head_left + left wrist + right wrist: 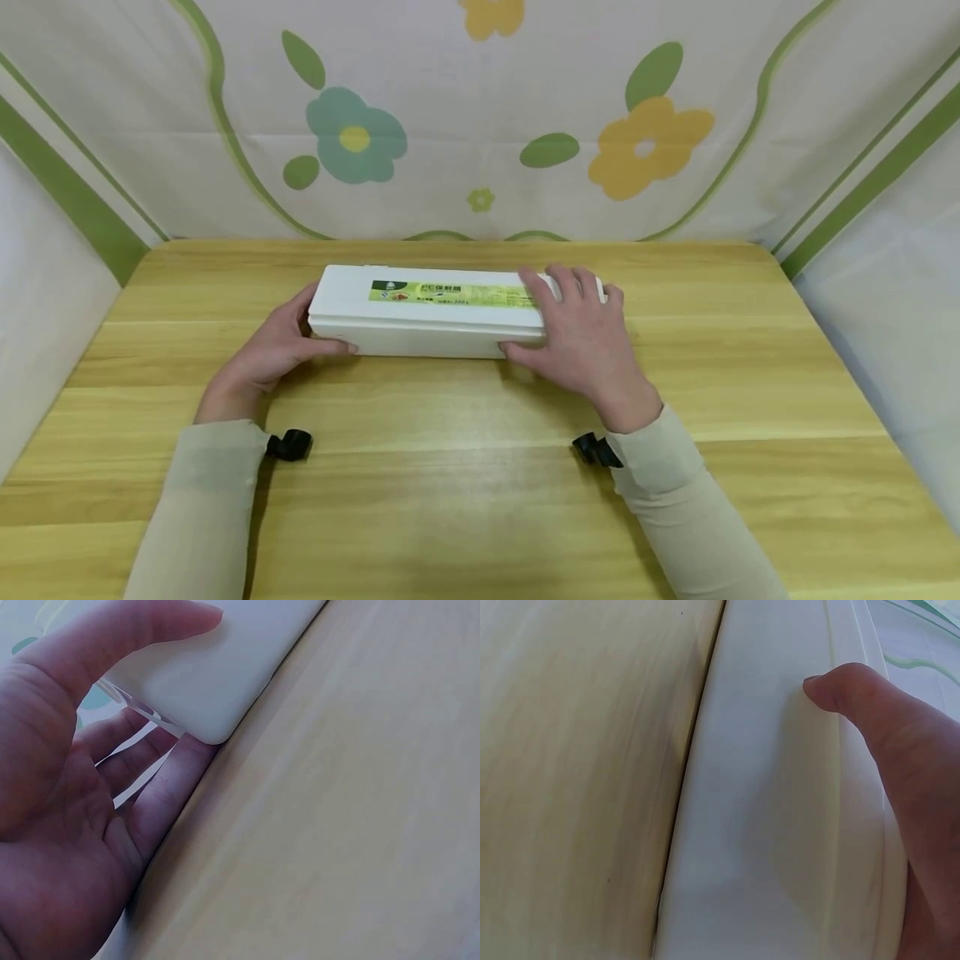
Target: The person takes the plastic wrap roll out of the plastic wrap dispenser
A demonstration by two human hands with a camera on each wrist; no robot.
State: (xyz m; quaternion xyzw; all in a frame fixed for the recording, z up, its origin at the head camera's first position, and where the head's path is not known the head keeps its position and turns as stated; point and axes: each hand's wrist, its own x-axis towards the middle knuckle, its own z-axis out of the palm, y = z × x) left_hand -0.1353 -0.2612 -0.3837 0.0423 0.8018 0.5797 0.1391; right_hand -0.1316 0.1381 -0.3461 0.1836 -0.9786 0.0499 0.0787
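Note:
A long white cling film box (427,337) with a green and yellow label (457,294) on its lid lies crosswise on the wooden table. My left hand (277,346) grips its left end, thumb along the front face and fingers behind the end; the left wrist view shows the thumb (180,622) on the box wall (202,682) and fingers reaching round its corner. Over the right part arches my right hand (581,333), fingers across the lid toward the back edge and thumb on the front. In the right wrist view that thumb (855,690) presses the front wall (750,787).
The wooden table (450,500) stretches in front of the box and to both sides. Behind it hangs a white cloth (450,100) printed with flowers and leaves. Similar white panels stand left and right. A small black device sits at each sleeve cuff.

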